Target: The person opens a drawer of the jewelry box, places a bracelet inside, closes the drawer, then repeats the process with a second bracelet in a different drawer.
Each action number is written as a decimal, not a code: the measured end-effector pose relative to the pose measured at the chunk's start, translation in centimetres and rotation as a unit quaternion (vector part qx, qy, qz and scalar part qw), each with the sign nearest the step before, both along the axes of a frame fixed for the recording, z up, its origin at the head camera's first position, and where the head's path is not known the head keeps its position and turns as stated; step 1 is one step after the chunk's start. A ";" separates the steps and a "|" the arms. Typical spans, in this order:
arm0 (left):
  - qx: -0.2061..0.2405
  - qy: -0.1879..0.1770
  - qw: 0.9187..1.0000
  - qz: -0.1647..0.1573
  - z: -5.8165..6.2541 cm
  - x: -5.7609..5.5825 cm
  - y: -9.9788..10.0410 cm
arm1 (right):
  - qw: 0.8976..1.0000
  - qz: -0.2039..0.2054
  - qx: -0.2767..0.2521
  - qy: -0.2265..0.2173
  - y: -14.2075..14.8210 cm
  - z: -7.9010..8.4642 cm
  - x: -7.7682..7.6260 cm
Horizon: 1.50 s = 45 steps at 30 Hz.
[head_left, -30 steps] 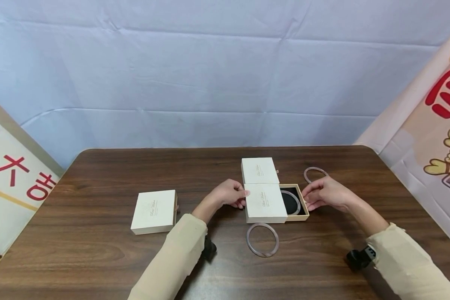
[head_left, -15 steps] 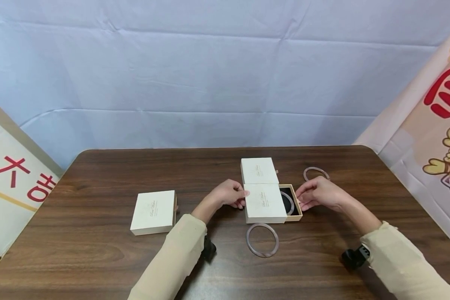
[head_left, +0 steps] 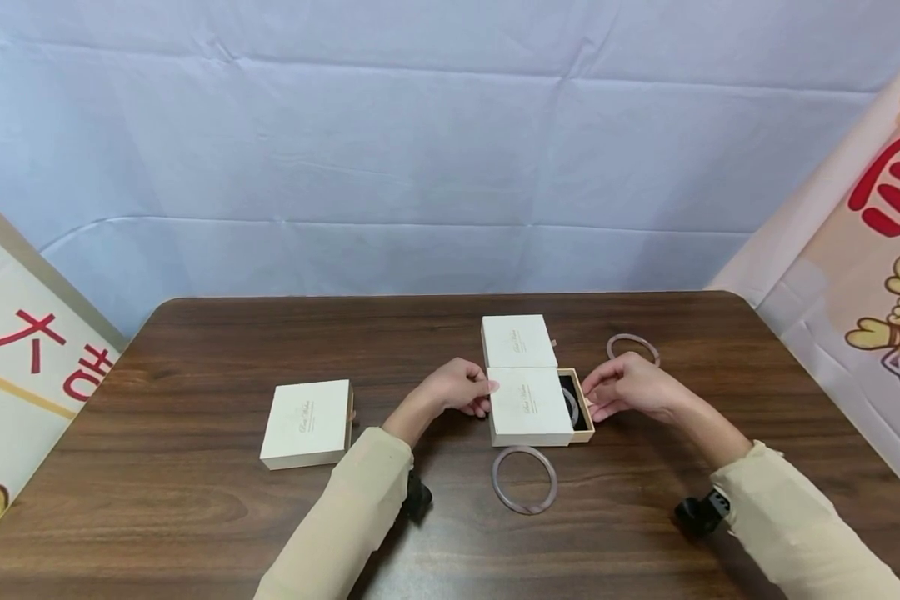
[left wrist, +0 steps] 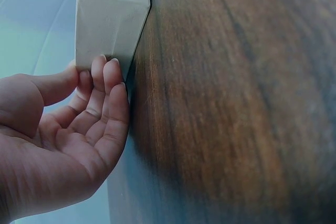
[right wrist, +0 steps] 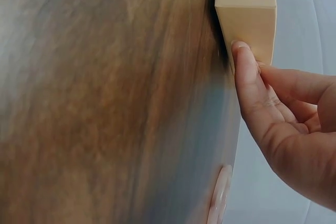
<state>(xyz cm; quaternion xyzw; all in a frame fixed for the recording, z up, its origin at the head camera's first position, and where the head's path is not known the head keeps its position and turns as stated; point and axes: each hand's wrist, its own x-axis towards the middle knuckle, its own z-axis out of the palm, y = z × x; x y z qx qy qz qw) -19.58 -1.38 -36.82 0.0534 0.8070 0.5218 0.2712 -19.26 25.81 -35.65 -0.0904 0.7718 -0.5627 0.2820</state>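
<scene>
Cream-white, sits on the counter [head_left: 195, 517] as a box [head_left: 529, 404] with its drawer [head_left: 587, 420] jutting toward three o'clock. Gripped at nine o'clock by the left hand [head_left: 456, 387]; touched at the drawer's end by the nearer right hand [head_left: 632, 390], cannot tell if pinching or pressing.

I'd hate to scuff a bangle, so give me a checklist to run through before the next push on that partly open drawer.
1. Left hand braces the box sleeve: ok, it touches the left end.
2. Right hand placed at the drawer: ok, it touches the outer end.
3. Bangle inside seated properly: cannot tell, the sleeve hides part of it.
4. Drawer fully in: not ok, it sticks out rightward.
5. Near bangle outside the drawer's path: ok, it lies in front.
6. Far bangle outside that path: ok, it lies beyond the right hand.
</scene>
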 end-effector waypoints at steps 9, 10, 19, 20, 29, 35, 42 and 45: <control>-0.001 -0.002 1.000 -0.001 0.1 0.1 -0.1 | 1.000 0.003 0.007 -0.002 -0.9 0.0 -0.2; -0.001 -0.002 1.000 -0.002 0.1 0.1 -0.1 | 1.000 0.003 0.005 -0.003 -1.0 0.0 -0.2; -0.003 0.000 1.000 -0.005 0.0 0.0 -0.1 | 1.000 0.017 0.001 -0.002 -1.9 -0.1 -0.2; -0.003 0.000 1.000 -0.005 0.0 0.0 -0.1 | 1.000 0.019 0.001 -0.001 -2.0 -0.1 -0.3; -0.010 0.000 1.000 0.000 0.0 0.0 0.0 | 1.000 0.022 0.005 -0.003 -2.4 0.0 -0.2; -0.012 0.002 1.000 0.000 0.2 0.0 0.1 | 1.000 0.021 0.008 0.001 -2.2 0.2 -0.2; -0.019 0.012 1.000 0.001 0.1 0.0 0.2 | 0.999 0.027 0.012 0.020 -1.6 0.4 -0.3; -0.022 0.018 1.000 0.001 0.1 0.0 0.2 | 0.999 0.023 0.015 0.027 -1.1 0.5 -0.3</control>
